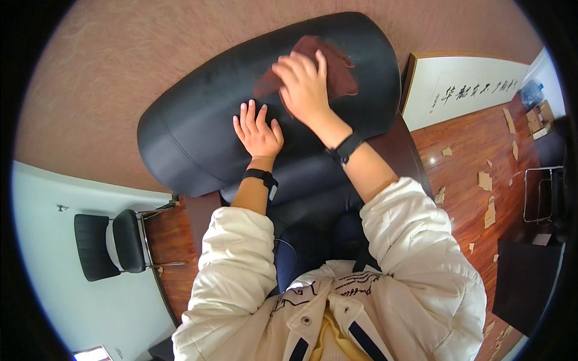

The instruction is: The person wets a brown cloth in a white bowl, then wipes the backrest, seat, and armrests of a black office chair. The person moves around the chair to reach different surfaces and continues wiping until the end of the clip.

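In front of me is the padded backrest (198, 122) of a black leather armchair, standing against a wall. My right hand (305, 88) lies over a reddish-brown cloth (341, 76) on the upper right part of the backrest. Its fingers look slightly blurred and press the cloth to the leather. Faint wet-looking specks show near the cloth's right edge. Lower and to the left, my left hand (259, 131) rests flat on the leather, fingers spread, holding nothing. A dark band circles each wrist. Below the backrest, the armchair's seat is partly hidden by my legs.
Brown armrests (397, 144) flank the seat. To the right, a framed calligraphy panel (465, 90) leans on the wall. Torn cardboard pieces (485, 180) litter the wooden floor (456, 162). A black chair (128, 241) stands at left, and a dark table (526, 280) at right.
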A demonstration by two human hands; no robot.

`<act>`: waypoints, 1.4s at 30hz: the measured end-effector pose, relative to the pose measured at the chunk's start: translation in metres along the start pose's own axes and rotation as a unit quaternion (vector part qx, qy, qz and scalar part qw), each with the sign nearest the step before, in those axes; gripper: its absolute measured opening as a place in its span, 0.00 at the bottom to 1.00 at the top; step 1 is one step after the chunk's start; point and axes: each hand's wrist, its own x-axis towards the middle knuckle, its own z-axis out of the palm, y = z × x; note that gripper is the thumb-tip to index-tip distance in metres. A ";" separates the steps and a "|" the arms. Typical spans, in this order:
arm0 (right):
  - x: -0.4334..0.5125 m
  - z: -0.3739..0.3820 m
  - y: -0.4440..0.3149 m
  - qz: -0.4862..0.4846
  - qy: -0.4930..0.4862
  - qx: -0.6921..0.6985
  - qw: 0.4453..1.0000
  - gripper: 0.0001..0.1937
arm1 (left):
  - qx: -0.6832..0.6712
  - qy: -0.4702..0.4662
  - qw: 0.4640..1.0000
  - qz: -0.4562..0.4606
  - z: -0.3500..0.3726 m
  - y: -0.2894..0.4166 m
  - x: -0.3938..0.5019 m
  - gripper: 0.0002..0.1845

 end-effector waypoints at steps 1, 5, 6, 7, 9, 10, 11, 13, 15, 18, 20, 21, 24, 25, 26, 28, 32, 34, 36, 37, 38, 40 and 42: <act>-0.014 -0.007 -0.004 -0.020 -0.031 0.032 0.999 0.22 | 0.000 0.004 1.000 0.006 -0.001 0.000 0.000 0.22; -0.053 -0.023 -0.022 -0.004 -0.070 0.113 0.991 0.21 | -0.022 -0.018 1.000 0.001 -0.006 0.002 0.004 0.20; -0.058 -0.025 -0.023 -0.010 -0.073 0.117 0.990 0.20 | -0.018 -0.037 0.999 -0.004 -0.009 0.003 0.005 0.18; -0.062 -0.027 -0.022 -0.025 -0.089 0.117 0.989 0.20 | -0.023 -0.050 0.998 0.003 -0.013 0.002 0.007 0.18; -0.070 -0.029 -0.017 -0.016 -0.075 0.057 0.995 0.28 | -0.059 -0.074 0.996 0.005 -0.024 -0.001 0.011 0.19; -0.074 -0.031 -0.015 -0.002 -0.060 -0.004 0.998 0.33 | -0.088 -0.086 0.992 0.013 -0.032 -0.006 0.013 0.21; -0.079 -0.030 -0.014 0.016 -0.021 -0.053 0.998 0.36 | -0.106 -0.103 0.989 0.023 -0.040 -0.013 0.016 0.23; -0.083 -0.028 -0.012 0.083 -0.051 -0.054 0.994 0.35 | -0.084 -0.091 0.992 0.020 -0.058 -0.029 0.020 0.24; -0.076 -0.022 -0.014 0.083 -0.033 -0.047 0.995 0.33 | -0.042 -0.050 0.998 -0.025 -0.069 -0.051 0.028 0.23; -0.038 -0.008 -0.022 0.118 0.043 0.005 0.992 0.29 | -0.012 -0.018 0.997 -0.071 -0.075 -0.078 0.040 0.21; -0.002 0.003 -0.030 0.118 0.108 0.084 0.984 0.28 | -0.004 -0.008 0.996 -0.085 -0.074 -0.089 0.044 0.21; 0.016 0.009 -0.038 0.114 0.103 0.111 0.982 0.28 | -0.003 -0.005 0.996 -0.088 -0.071 -0.093 0.045 0.20; 0.047 0.029 -0.065 -0.011 -0.099 0.013 0.995 0.28 | 0.019 0.016 0.995 -0.093 -0.064 -0.097 0.044 0.20; 0.051 0.036 -0.072 -0.050 -0.200 -0.017 0.978 0.29 | 0.028 0.037 0.996 -0.079 -0.061 -0.098 0.043 0.20; 0.050 0.040 -0.078 -0.061 -0.244 -0.055 0.966 0.30 | 0.032 0.034 0.995 -0.089 -0.059 -0.098 0.041 0.19; 0.050 0.052 -0.079 -0.071 -0.201 -0.067 0.975 0.29 | 0.026 0.024 0.993 -0.108 -0.056 -0.099 0.036 0.18; 0.068 0.092 -0.069 -0.070 -0.163 -0.083 0.981 0.24 | 0.022 0.033 0.992 -0.117 -0.052 -0.099 0.031 0.18; 0.089 0.114 -0.066 -0.047 -0.207 -0.089 0.973 0.21 | 0.022 0.030 0.992 -0.121 -0.053 -0.099 0.032 0.18; 0.106 0.127 -0.067 -0.013 -0.259 -0.091 0.962 0.20 | 0.019 0.042 0.993 -0.110 -0.053 -0.099 0.033 0.18; 0.112 0.129 -0.069 0.004 -0.279 -0.099 0.955 0.20 | 0.018 0.042 0.993 -0.108 -0.054 -0.099 0.034 0.18; 0.114 0.129 -0.072 0.020 -0.293 -0.114 0.949 0.20 | 0.016 0.045 0.993 -0.104 -0.054 -0.099 0.034 0.18; 0.107 0.118 -0.079 -0.019 -0.242 -0.093 0.966 0.19 | -0.001 0.050 0.993 -0.106 -0.055 -0.101 0.034 0.18; 0.087 0.103 -0.085 -0.055 -0.197 -0.074 0.976 0.18 | -0.032 0.062 0.992 -0.107 -0.055 -0.102 0.033 0.17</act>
